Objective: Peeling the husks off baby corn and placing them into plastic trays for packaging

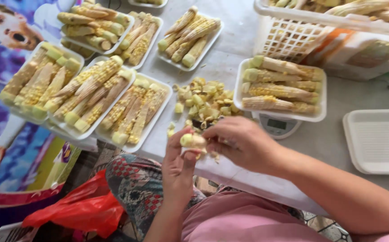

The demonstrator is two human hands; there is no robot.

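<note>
Near the camera, the left hand (179, 166) gripped a short corn cob (192, 141) at the table's near edge; the right hand (239, 141) pinched its far end; the cob looked light, stiff, best held round its middle

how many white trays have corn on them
8, maybe more hidden: five clustered at left, one top centre, one cut off at the top edge, one on the scale.
</note>
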